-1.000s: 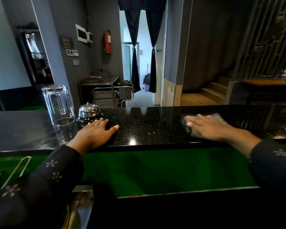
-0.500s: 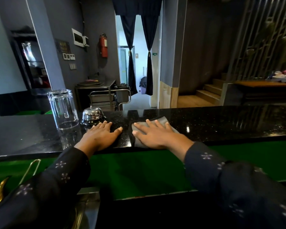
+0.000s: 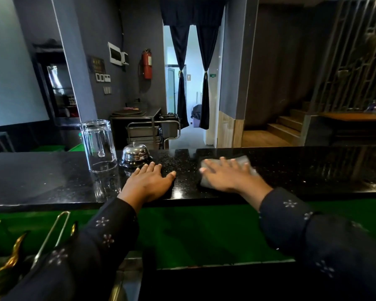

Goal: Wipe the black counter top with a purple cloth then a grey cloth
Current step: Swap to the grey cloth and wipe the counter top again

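Observation:
The black speckled counter top (image 3: pixel 313 170) runs across the view at mid-height. A grey cloth (image 3: pixel 246 160) lies flat on it, right of centre. My right hand (image 3: pixel 226 175) presses down on the cloth with straight, spread fingers; most of the cloth is hidden under the palm. My left hand (image 3: pixel 149 182) rests flat on the bare counter, left of the cloth, fingers straight. No purple cloth shows.
An upturned clear glass mug (image 3: pixel 98 145) stands on the counter left of my left hand. A chrome call bell (image 3: pixel 135 154) sits just beyond its fingertips. Below the counter edge lies a green surface (image 3: pixel 204 233), with metal tongs (image 3: pixel 52 233) at lower left.
My right hand slid the grey cloth from the right toward my left hand, then back a little to the right. My left hand stayed flat in place.

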`<state>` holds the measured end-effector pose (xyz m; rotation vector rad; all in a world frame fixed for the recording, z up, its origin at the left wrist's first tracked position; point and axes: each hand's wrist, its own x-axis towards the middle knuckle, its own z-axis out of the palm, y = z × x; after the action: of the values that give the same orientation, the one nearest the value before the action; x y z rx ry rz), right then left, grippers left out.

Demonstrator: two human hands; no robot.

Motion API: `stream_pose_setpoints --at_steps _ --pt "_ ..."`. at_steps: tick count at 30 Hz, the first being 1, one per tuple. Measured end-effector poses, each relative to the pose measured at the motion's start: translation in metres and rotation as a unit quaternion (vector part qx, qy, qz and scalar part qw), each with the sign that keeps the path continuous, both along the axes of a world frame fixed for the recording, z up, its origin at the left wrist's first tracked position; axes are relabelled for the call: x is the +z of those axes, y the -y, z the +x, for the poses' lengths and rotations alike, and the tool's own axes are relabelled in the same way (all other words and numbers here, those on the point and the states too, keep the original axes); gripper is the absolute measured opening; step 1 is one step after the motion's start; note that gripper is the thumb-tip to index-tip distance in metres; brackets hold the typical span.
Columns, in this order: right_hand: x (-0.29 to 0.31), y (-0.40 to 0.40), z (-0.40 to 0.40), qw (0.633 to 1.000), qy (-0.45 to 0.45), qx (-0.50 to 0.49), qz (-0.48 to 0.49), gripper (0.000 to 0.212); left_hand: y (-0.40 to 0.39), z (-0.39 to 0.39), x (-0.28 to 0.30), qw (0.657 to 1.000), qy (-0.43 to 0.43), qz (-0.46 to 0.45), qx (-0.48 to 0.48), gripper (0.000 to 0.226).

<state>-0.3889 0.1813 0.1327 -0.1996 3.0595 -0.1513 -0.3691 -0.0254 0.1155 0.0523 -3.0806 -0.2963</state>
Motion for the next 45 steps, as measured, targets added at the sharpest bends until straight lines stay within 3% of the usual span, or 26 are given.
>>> stream_pose_setpoints --at_steps 3,7,15,24,29,35,40,45 --pt "-0.006 0.031 0.011 0.998 -0.003 0.068 -0.005 0.061 -0.001 0.000 0.001 1.000 0.005 -0.003 0.004 0.076" --pt "-0.006 0.007 0.005 0.995 -0.005 0.100 -0.007 0.060 0.001 0.004 0.003 1.000 0.013 0.000 0.003 0.074" --pt "0.000 -0.082 -0.026 0.999 -0.009 -0.041 0.010 0.061 -0.004 0.007 0.008 1.000 0.010 -0.008 0.024 0.073" --pt "-0.011 -0.122 0.036 0.997 -0.034 0.068 -0.001 0.056 -0.017 0.008 0.014 0.998 0.041 -0.020 0.039 0.068" --pt "0.000 -0.108 0.007 1.000 0.001 0.029 -0.010 0.060 -0.080 0.002 0.014 0.999 -0.029 -0.011 -0.026 0.059" --pt "0.001 -0.105 0.005 1.000 0.011 0.019 -0.009 0.057 -0.178 -0.017 0.011 0.995 -0.030 0.063 -0.076 0.051" --pt "-0.005 -0.159 0.016 0.998 0.001 0.068 -0.002 0.056 -0.181 -0.019 0.009 0.997 -0.019 0.041 -0.058 0.062" --pt "0.003 -0.173 -0.030 0.999 0.027 0.015 0.014 0.059 -0.182 -0.024 0.000 0.999 0.006 0.006 -0.033 0.065"
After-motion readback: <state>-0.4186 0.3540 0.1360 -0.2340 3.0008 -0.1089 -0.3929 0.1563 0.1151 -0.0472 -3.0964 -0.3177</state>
